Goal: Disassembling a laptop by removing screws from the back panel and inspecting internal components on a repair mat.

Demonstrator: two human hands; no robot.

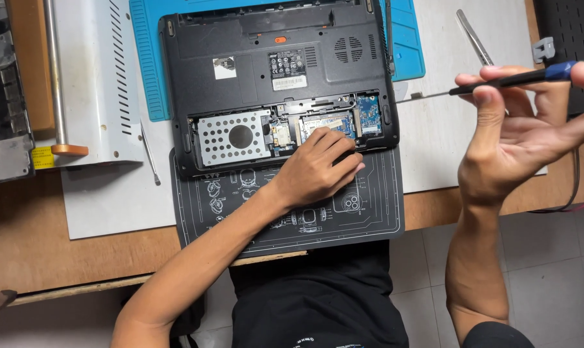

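Observation:
A black laptop [253, 71] lies upside down with its bottom cover off, showing a perforated metal drive caddy [234, 136] and a green memory module [327, 121]. My left hand [317, 167] rests on the laptop's near edge, fingertips touching the memory module area. My right hand [524, 135] is raised to the right, above the table edge, holding a thin screwdriver [498, 82] with a black and blue handle between thumb and fingers; its shaft points left.
The laptop sits partly on a blue mat [147, 58] and a dark printed mat [369, 212]. A white perforated metal panel [98, 77] lies at left. Metal tweezers [474, 37] lie at back right. Cables [575, 187] hang at the right edge.

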